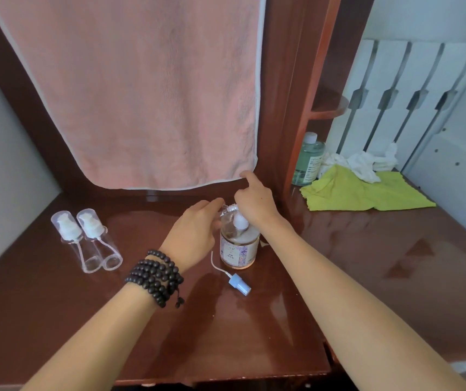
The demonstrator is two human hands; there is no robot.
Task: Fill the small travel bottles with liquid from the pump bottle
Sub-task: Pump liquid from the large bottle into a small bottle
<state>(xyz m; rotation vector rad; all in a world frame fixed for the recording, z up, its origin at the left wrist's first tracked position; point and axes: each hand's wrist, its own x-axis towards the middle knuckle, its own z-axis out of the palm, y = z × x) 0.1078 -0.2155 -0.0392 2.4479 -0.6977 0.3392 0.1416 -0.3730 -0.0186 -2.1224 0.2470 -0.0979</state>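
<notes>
A small clear travel bottle [224,218] is held by the left hand [195,235] at the spout, apparently to catch liquid. The pump bottle [238,244] head is pressed by the right hand [254,201], fingers curled.

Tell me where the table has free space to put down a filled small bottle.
Bare wood lies near the front edge, between the forearms, and right of the amber pump bottle below the green cloth. It is crowded around the blue spray cap and both hands.

On the brown table [339,263], the right hand [254,200] presses the pump bottle [238,246] head while the left hand [195,232] holds something small at its nozzle. Two clear travel bottles [87,239] lie to the left, and a blue spray cap [238,283] lies in front.
</notes>
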